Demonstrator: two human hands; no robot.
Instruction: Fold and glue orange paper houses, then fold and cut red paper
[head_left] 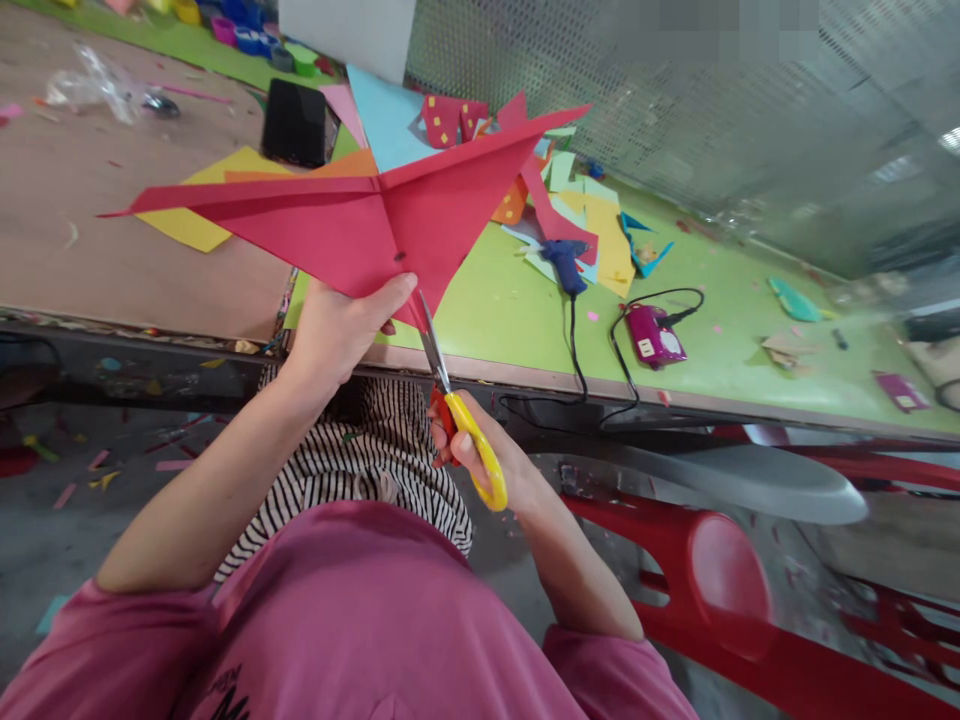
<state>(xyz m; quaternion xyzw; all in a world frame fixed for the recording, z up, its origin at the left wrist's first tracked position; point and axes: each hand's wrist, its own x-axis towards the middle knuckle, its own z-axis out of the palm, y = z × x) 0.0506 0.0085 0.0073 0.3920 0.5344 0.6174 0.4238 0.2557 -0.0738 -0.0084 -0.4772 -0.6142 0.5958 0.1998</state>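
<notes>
My left hand (341, 325) pinches the near corner of a red folded paper (442, 210), its thumb on top. The paper spreads wide like wings above the table, with a crease down its middle and a small dark mark by my thumb. In my right hand (480, 445) is a pair of scissors (478, 440) with one yellow and one red handle. The metal blades point up and away from me and meet the paper's near tip, just right of my left thumb. My right fingers are partly hidden behind the handles.
A blue glue gun (564, 262) lies on the green table (480, 290) among coloured paper scraps. Its cord hangs over the front edge near a purple power socket (655, 336). A black phone (294, 122) lies behind the paper. A red stool (720, 570) stands at right.
</notes>
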